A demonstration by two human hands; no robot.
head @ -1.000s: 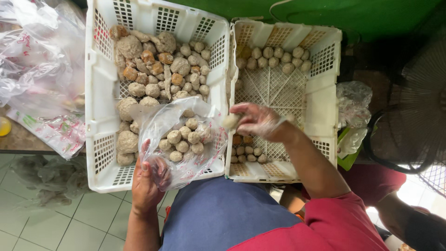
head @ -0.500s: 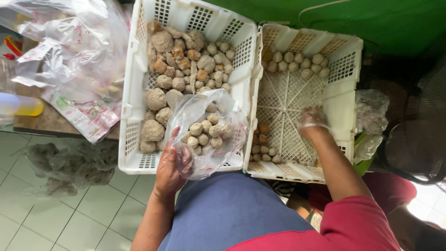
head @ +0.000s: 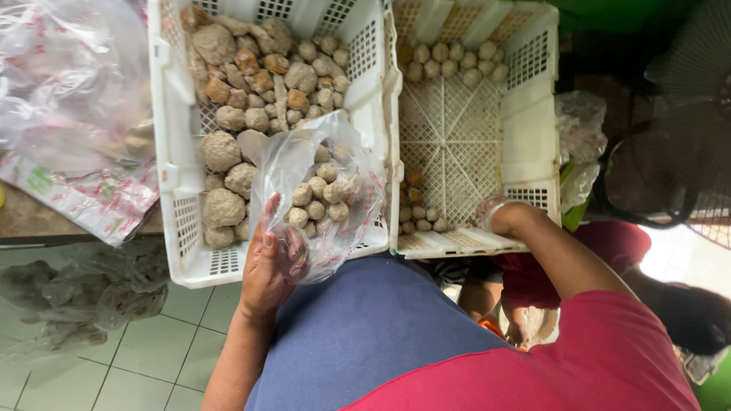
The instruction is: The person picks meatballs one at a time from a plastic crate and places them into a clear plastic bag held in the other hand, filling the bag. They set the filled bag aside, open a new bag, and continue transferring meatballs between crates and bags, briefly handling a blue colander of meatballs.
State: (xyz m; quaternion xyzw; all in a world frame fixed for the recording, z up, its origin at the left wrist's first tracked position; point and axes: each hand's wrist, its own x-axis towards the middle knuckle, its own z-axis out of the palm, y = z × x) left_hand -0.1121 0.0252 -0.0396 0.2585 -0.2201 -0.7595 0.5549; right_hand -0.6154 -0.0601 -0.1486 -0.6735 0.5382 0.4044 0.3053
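My left hand [head: 266, 266] grips the lower edge of a clear plastic bag [head: 320, 190] that is partly filled with small pale brown balls. The bag rests on the near end of the left white crate [head: 169, 152], which is heaped with large and small brown balls [head: 255, 84]. My right hand [head: 499, 217], covered by a thin plastic glove, dips into the near right corner of the right white crate [head: 529, 114]. Its fingers are curled and hidden behind the rim. A few small balls [head: 419, 217] lie in that crate's near left corner, and more small balls [head: 449, 61] line its far end.
Crumpled plastic bags [head: 68, 84] lie on the table at the left, and another bag [head: 76, 293] sits below it on the tiled floor [head: 114, 373]. A fan guard [head: 685, 152] stands at the right. My blue apron [head: 365, 327] fills the foreground.
My right hand left the mouth of the bag and moved right and toward me, down to the near right corner of the right crate. The left hand keeps hold of the bag.
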